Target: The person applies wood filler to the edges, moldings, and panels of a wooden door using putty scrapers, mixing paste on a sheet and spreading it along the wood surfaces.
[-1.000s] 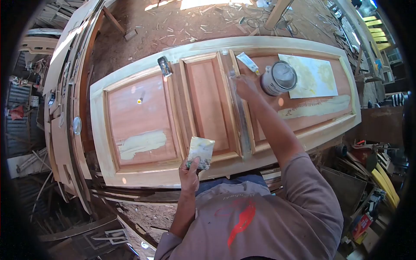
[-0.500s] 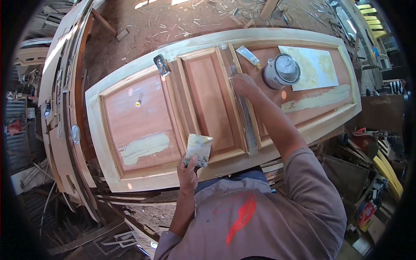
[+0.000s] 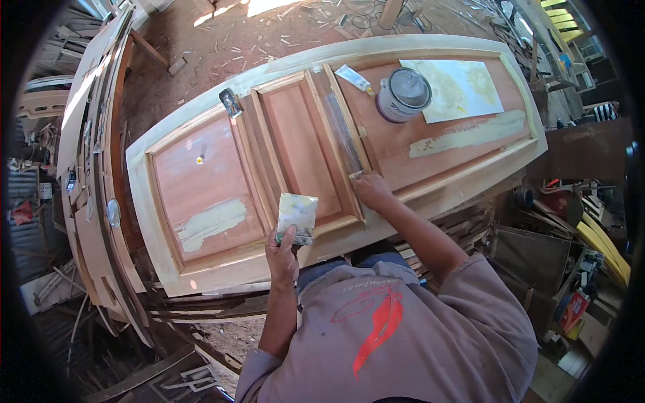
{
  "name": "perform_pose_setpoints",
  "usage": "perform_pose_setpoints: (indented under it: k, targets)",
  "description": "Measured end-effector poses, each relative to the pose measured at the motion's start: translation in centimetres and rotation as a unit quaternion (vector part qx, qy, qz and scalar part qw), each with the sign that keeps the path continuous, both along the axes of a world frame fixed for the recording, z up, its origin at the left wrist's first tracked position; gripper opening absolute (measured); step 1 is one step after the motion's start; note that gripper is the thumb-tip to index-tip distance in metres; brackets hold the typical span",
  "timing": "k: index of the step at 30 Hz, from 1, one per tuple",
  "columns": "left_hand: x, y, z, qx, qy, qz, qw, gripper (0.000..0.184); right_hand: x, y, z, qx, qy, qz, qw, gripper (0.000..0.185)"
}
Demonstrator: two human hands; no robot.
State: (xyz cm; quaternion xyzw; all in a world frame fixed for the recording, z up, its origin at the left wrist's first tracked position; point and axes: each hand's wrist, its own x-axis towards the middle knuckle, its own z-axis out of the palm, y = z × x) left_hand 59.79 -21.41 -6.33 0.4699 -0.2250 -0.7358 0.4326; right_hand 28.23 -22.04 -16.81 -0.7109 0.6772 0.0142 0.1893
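Observation:
A wooden panelled door (image 3: 144, 201) lies flat before me. My left hand (image 3: 283, 254) is closed on a square, putty-smeared plate (image 3: 297, 216), thumb on top, above the door's near edge. My right hand (image 3: 374, 191) is closed and presses down on the strip (image 3: 341, 131) between the middle and right panels. A thin pale edge of a small flat scraper (image 3: 355, 175) shows at its fingertips; the rest is hidden. Greyish filler streaks that strip. Broad pale putty patches lie on the left panel (image 3: 213, 224) and right panel (image 3: 470, 134).
An opened paint can (image 3: 402, 101) stands on the right panel beside a stained white sheet (image 3: 463, 91) and a tube (image 3: 354, 78). A dark smeared scraper (image 3: 230, 103) lies at the door's far edge. A small yellow-ended piece (image 3: 200, 160) rests on the left panel.
My right hand has slid along the strip toward me, from near the tube to the near end. The left hand still holds the plate. The whole view has shifted slightly.

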Motion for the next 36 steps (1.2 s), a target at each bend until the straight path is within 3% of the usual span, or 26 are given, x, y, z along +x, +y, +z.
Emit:
perform_pose_setpoints:
  k: [4,11,19,22,24,26,28,30,33,36]
  targets:
    - [-1.1,1.3,0.3,-0.017,0.006,0.000,1.000,0.029,1.1,5.5,-0.7,-0.054,-0.006,0.005,0.999,0.017]
    - [-2.9,2.9,0.6,-0.033,0.012,-0.021,0.999,0.029,2.5,12.5,0.0,-0.013,-0.006,0.007,1.000,0.020]
    - [-4.2,2.2,1.5,-0.027,0.007,-0.026,0.999,0.029,4.1,16.4,0.9,-0.010,-0.018,-0.008,1.000,0.029]
    - [-4.4,1.8,1.7,-0.024,0.005,-0.025,0.999,0.028,4.5,17.2,1.4,0.054,-0.026,-0.006,0.998,0.036]
    - [-4.3,1.4,1.6,-0.019,0.005,-0.021,1.000,0.028,4.2,17.3,1.8,0.014,-0.076,-0.039,0.996,0.030]
    - [-4.1,1.0,1.2,-0.011,0.009,-0.011,1.000,0.028,3.2,16.3,2.6,0.027,-0.186,-0.110,0.976,0.032]
    - [-3.8,0.2,1.2,-0.008,0.014,-0.010,1.000,0.028,1.1,12.3,7.1,0.095,-0.344,-0.217,0.909,0.044]
    - [-3.6,-0.5,0.9,-0.013,0.013,-0.017,1.000,0.029,-2.0,8.2,5.9,0.078,-0.452,-0.262,0.849,0.053]
    - [-3.1,-1.9,0.0,-0.018,0.005,-0.024,1.000,0.029,-4.5,-1.2,7.2,-0.026,-0.437,-0.249,0.864,0.044]
    - [-2.8,-3.2,-0.2,0.001,0.021,-0.020,1.000,0.030,-5.9,-11.3,5.5,-0.181,-0.348,-0.154,0.907,0.040]
